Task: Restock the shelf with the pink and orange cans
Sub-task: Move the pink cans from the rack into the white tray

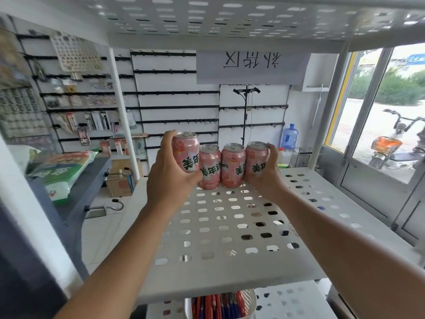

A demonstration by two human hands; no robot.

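Note:
Several pink cans stand in a row at the far part of the white perforated shelf (230, 226). My left hand (170, 176) grips the leftmost pink can (187, 150), which sits a little higher than the others. Two more pink cans (209, 166) (232, 165) stand upright between my hands. My right hand (268, 173) wraps around the rightmost pink can (256, 157), fingers behind it. No orange cans are in sight.
Another perforated shelf (230, 21) hangs close overhead. A white bin of red and blue pens (220, 305) sits on the level below. A dark counter with packaged goods (62, 171) is at the left, a glass door (379, 134) at the right.

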